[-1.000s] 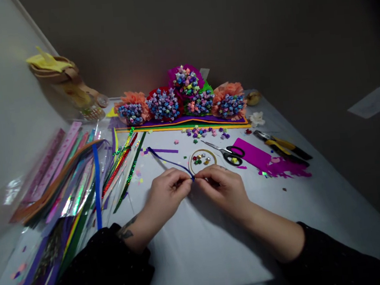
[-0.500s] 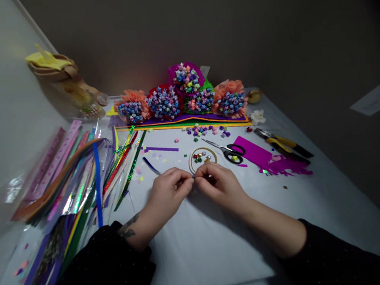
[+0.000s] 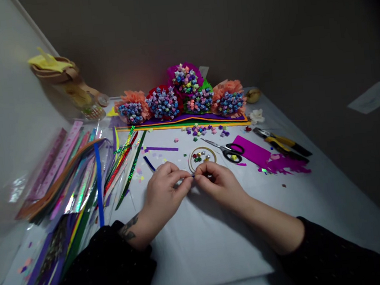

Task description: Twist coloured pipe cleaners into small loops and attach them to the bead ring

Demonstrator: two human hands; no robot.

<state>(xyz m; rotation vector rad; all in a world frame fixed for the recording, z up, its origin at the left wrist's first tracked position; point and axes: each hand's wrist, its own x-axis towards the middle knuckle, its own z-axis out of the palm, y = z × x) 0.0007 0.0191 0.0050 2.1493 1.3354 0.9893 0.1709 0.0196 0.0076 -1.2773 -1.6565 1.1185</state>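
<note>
Two hands, left hand (image 3: 163, 192) and right hand (image 3: 219, 182), pinch a blue paper strip (image 3: 149, 163) mid-fold; next fold likely needs tight, aligned creasing.

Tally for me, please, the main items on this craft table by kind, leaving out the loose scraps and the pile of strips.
Star bouquets: 5
Scissors: 1
Pliers: 1
Gold ring with small stars inside: 1
Blue strip, pinched between left hand and right hand: 1
Total: 9
</note>
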